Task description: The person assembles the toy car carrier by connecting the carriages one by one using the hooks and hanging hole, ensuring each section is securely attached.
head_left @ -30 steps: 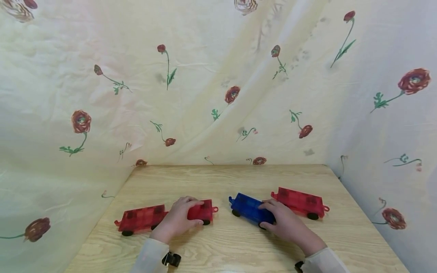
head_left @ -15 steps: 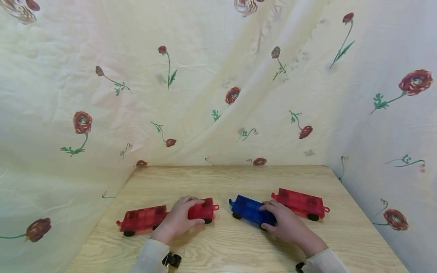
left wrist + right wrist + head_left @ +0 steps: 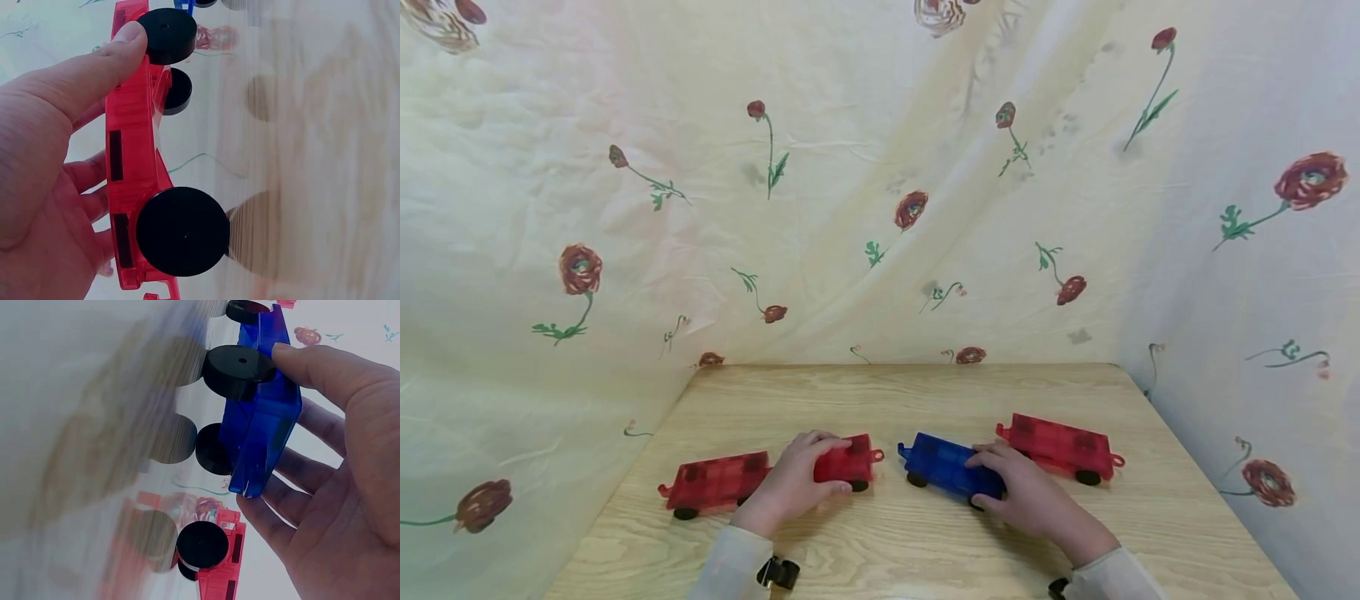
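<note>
In the head view my left hand (image 3: 797, 483) grips a see-through red toy train car (image 3: 844, 460) by its sides, its loop end pointing right. The left wrist view shows the thumb on this red car (image 3: 131, 156) beside a black wheel. My right hand (image 3: 1026, 492) holds a blue toy train car (image 3: 951, 460) around its right end, its hook facing the red car's loop across a small gap. In the right wrist view the thumb is on the side of the blue car (image 3: 265, 406), with fingers on the other side. Both cars stand with their wheels at the tabletop.
A second red train car (image 3: 718, 481) stands left, its right end hidden behind my left hand. Another red train car (image 3: 1060, 444) stands right, just behind my right hand. The wooden table (image 3: 880, 550) backs onto a flowered cloth (image 3: 850, 167), which also hangs at both sides.
My left hand and its red car have shifted slightly right, and the leftmost red car has moved right too. The blue car's hook end has come slightly left, narrowing the gap.
</note>
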A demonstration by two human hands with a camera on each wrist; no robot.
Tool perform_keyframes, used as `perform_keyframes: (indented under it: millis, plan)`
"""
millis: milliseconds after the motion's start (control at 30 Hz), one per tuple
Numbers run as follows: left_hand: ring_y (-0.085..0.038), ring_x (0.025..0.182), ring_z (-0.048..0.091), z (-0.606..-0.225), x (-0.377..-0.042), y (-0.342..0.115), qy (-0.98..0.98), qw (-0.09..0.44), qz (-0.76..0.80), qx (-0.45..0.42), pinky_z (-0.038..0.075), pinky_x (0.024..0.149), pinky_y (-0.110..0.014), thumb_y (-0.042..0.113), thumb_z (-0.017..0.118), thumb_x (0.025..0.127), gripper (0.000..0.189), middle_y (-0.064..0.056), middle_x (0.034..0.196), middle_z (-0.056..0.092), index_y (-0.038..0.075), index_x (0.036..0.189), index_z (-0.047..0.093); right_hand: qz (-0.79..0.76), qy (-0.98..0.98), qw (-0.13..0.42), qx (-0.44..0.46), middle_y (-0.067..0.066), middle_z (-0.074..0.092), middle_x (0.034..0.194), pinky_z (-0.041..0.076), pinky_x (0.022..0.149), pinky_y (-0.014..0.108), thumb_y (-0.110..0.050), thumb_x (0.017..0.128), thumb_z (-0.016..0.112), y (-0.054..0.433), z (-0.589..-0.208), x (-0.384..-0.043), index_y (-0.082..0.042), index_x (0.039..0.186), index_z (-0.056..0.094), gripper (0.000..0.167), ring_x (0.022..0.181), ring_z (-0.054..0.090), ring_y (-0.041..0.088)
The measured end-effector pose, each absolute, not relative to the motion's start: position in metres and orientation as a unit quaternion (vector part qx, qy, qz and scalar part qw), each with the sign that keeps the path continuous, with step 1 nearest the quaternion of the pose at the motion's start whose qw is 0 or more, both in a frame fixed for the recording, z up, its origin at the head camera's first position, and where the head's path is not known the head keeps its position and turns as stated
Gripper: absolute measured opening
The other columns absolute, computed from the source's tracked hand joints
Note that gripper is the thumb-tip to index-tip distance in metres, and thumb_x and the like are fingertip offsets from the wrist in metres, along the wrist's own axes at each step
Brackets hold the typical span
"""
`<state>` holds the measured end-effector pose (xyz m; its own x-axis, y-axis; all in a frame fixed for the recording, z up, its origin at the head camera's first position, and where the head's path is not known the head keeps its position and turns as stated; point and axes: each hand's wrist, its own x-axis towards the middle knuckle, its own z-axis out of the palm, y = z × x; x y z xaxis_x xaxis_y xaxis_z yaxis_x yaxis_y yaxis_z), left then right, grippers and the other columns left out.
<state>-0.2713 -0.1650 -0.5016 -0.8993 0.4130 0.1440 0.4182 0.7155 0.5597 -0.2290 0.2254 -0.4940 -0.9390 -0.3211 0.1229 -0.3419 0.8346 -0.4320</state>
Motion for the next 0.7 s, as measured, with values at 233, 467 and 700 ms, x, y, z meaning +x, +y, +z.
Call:
perform_keyframes:
  millis: [233, 467, 700]
  plan:
    - [-0.026, 0.137, 0.047, -0.4987, -0.269, -0.1622, -0.926, -0.001, -0.301, -0.227, 0.047, 0.109, -0.055, 0.053, 0.082, 0.086, 0.067, 0.007, 0.144, 0.053, 0.034, 0.147, 0.06, 0.244, -0.95, 0.016, 0.196, 0.007, 0.054, 0.152, 0.048, 0.105, 0.063, -0.031, 0.09, 0.086, 0.2242, -0.4928, -0.2268, -0.029, 0.126, 0.072, 0.039, 0.142, 0.047, 0.043]
    - [-0.026, 0.137, 0.047, -0.4986, -0.2681, -0.1603, -0.926, -0.002, -0.295, -0.237, 0.048, 0.109, -0.054, 0.054, 0.081, 0.087, 0.068, 0.007, 0.144, 0.053, 0.033, 0.148, 0.06, 0.25, -0.94, 0.007, 0.231, 0.01, 0.053, 0.153, 0.049, 0.103, 0.062, -0.033, 0.093, 0.083, 0.2231, -0.4933, -0.2267, -0.027, 0.129, 0.071, 0.039, 0.138, 0.051, 0.041]
    - [-0.027, 0.136, 0.048, -0.4985, -0.2678, -0.1599, -0.926, -0.004, -0.292, -0.239, 0.047, 0.109, -0.055, 0.051, 0.082, 0.087, 0.068, 0.005, 0.144, 0.053, 0.031, 0.148, 0.06, 0.261, -0.931, -0.003, 0.257, 0.009, 0.052, 0.155, 0.048, 0.104, 0.062, -0.038, 0.095, 0.08, 0.2213, -0.4944, -0.2272, -0.026, 0.131, 0.07, 0.039, 0.14, 0.049, 0.041]
